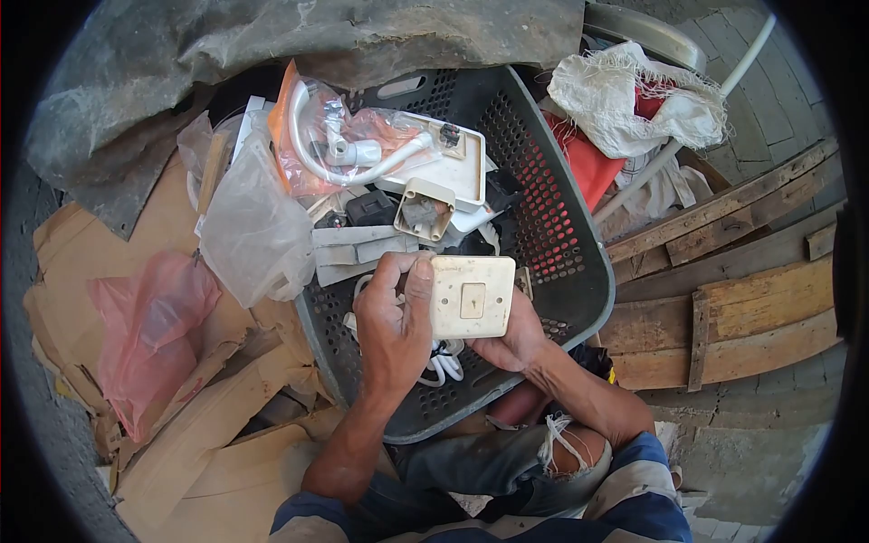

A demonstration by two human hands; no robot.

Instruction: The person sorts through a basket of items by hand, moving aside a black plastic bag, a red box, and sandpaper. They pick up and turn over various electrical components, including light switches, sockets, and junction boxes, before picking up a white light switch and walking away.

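A cream wall switch (450,319) with a square face, one small rocker and two screw holes is held up over a dark plastic basket (579,281). My left hand (396,317) pinches its left edge, thumb along the front. Behind its lower right corner, my right hand (514,337) is closed around it, most of those fingers hidden by the plate. Just beyond, the basket holds a square cream box (425,210), a white plastic panel (466,185), grey flat strips (353,255) and a bagged white hose with a fitting (348,152).
Left of the basket lie a clear plastic bag (258,226), a pink bag (154,335) and cardboard (217,425). A dark tarp (299,41) drapes along the back. To the right are a white woven sack (615,100), a pale pipe (747,54) and wooden boards (724,335).
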